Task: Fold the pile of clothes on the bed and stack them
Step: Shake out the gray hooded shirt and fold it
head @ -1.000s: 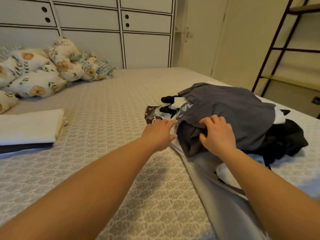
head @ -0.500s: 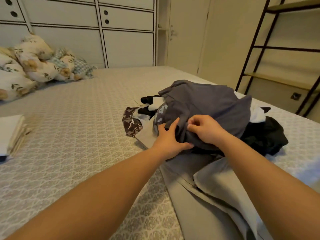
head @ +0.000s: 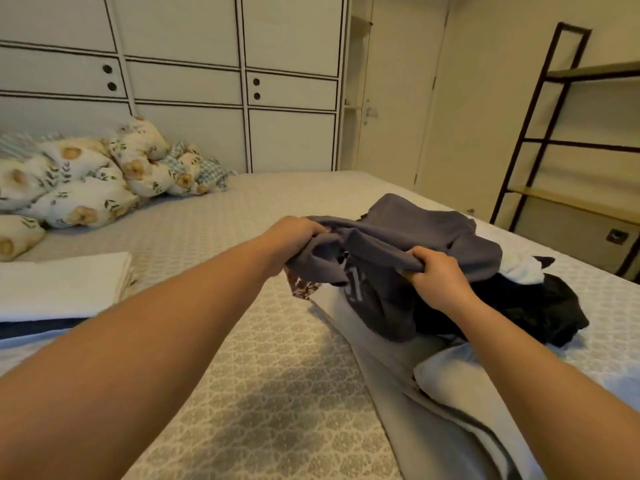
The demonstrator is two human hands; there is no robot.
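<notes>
- Both hands grasp one grey shirt (head: 415, 237): left hand (head: 294, 237) bunches its edge at 9 o'clock, right hand (head: 436, 275) at 5 o'clock.
- Shirt is crumpled, pale print showing, lifted over the pile (head: 519, 306) at the bed's (head: 242, 375) right edge.
- Bare bedspread lies left of the pile.
- One folded stack (head: 59, 289) at 9 o'clock; pillows (head: 86, 181) at 10.

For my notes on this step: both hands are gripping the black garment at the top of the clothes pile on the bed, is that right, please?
Not quite: the garment is grey, not black. In the head view the left hand and right hand both grip the grey garment at the top of the clothes pile on the bed; the black garment lies lower in the pile, untouched.
</notes>
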